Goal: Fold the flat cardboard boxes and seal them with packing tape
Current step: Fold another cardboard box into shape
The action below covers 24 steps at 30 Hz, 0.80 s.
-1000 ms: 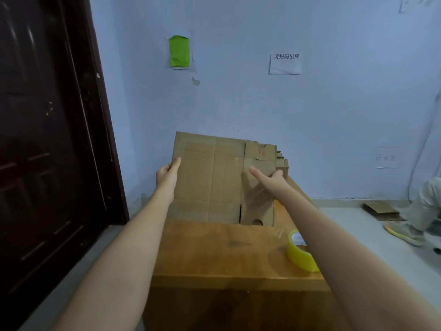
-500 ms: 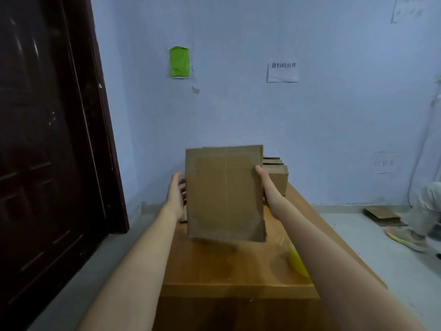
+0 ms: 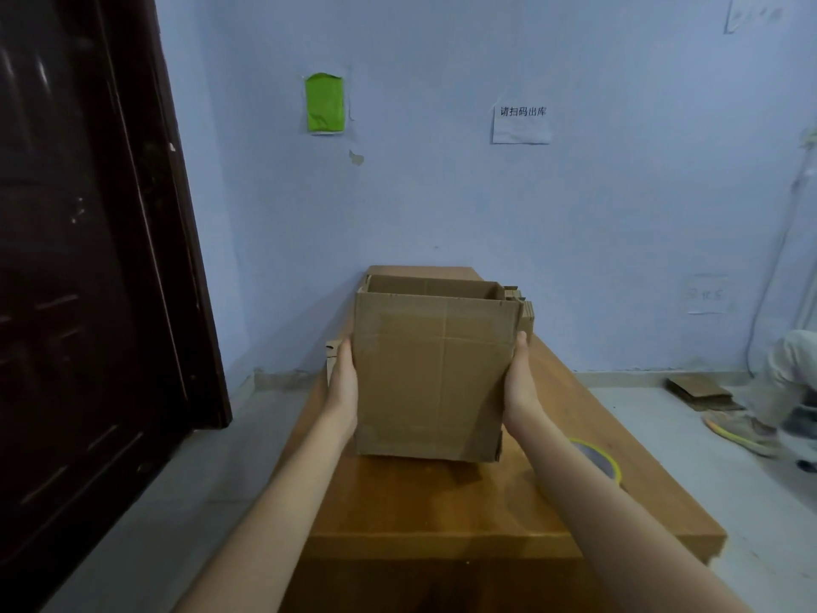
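So the cardboard box (image 3: pixel 435 378) is popped open into a tube and held upright over the wooden table (image 3: pixel 442 502), pressed between left hand (image 3: pixel 344 382) and right hand (image 3: pixel 521 382), fingers straight. Flaps probably get folded next; tape roll (image 3: pixel 597 462) is waiting just under the right forearm.

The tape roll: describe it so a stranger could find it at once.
Start at the long wooden table in front of the blue wall. Right of the open cardboard box, partly hidden behind the right forearm, lies the tape roll. It is the only round, yellow-rimmed thing among brown cardboard.
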Tool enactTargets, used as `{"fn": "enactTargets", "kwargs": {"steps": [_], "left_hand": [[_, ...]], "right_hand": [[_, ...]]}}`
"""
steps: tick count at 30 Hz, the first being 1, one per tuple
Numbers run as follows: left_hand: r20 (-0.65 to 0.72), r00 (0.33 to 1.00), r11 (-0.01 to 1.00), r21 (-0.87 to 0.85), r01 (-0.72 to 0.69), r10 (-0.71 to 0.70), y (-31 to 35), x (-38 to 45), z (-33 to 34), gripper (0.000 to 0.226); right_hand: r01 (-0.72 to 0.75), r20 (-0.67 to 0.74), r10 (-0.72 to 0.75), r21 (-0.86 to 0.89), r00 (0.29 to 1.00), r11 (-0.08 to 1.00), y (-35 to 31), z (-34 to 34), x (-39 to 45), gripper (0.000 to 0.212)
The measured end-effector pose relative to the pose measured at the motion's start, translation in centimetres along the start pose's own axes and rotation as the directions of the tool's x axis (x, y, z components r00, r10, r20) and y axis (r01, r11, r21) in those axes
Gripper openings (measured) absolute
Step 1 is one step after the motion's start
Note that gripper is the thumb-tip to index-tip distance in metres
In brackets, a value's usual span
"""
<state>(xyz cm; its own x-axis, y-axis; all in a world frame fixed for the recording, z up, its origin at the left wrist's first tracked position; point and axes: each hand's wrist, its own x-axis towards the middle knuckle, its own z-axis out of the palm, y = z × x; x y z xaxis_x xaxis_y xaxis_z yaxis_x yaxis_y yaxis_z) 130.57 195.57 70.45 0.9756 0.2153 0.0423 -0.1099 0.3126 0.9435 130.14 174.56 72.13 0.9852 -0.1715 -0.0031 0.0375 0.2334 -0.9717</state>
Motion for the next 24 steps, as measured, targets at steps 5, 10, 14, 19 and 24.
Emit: {"fn": "enactTargets", "kwargs": {"steps": [5,10,14,19,24], "left_hand": [[0.055,0.998,0.998,0.060,0.017,-0.020,-2.5,-1.1,-1.5,0.107],[0.141,0.977,0.949,0.249,-0.191,0.160,-2.2,-3.9,-0.8,0.083],[0.112,0.974,0.916,0.331,-0.225,0.199,-1.2,-3.5,-0.7,0.069],[0.136,0.968,0.903,0.354,-0.244,0.209,-0.6,-3.7,-0.9,0.075],[0.152,0.972,0.907,0.358,-0.221,0.177,-1.8,-4.7,-1.5,0.082]], "right_hand": [[0.168,-0.177,-0.188,-0.123,0.966,0.978,1.6,-0.4,0.0,0.052],[0.312,-0.119,-0.327,-0.131,0.937,0.941,3.6,-1.4,-0.9,0.044],[0.377,0.174,-0.349,-0.175,0.921,0.909,3.7,-2.5,-1.7,0.032],[0.419,0.220,-0.372,-0.243,0.902,0.875,3.7,-2.6,-2.1,0.047],[0.423,0.228,-0.369,-0.274,0.901,0.863,4.7,-2.9,-2.9,0.060]]}}
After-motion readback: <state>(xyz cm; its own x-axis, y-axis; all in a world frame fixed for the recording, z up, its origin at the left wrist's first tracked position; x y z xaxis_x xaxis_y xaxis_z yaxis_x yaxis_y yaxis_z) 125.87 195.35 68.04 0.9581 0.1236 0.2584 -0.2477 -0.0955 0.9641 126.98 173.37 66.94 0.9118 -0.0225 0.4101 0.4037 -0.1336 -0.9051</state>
